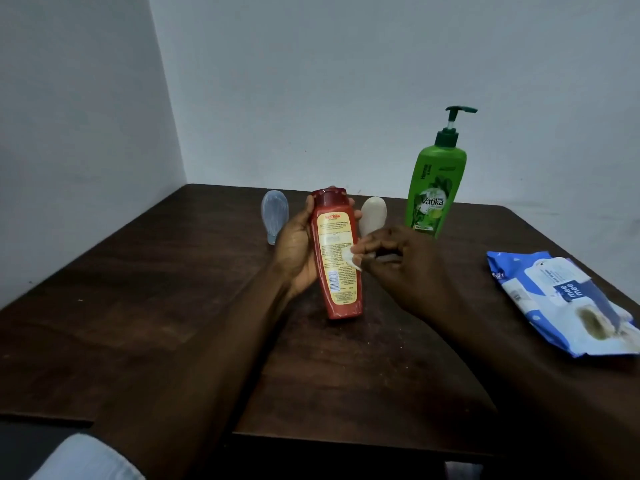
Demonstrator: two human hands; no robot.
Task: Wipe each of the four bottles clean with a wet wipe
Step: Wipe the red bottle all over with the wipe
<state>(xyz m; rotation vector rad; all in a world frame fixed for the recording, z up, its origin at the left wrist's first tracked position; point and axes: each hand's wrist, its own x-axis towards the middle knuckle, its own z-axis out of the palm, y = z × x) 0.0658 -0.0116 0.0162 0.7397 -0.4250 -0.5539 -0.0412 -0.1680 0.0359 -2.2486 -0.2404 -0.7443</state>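
Four bottles: one red bottle [337, 258] in the left hand [294, 251], one pale blue bottle [275, 216] left of it, one cream bottle [373, 214] and one green pump bottle [434, 192] beyond the right hand [405, 268]. One wet wipe [351, 263] (mostly hidden) at its fingertips, one wipes pack [561, 299] to its right.

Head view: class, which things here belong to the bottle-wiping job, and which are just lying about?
Job: red bottle, in the left hand; wet wipe, pinched by the right hand; green pump bottle; pale blue bottle; cream bottle; wipes pack.
Not the job: wooden table; pale fabric at the lower left.
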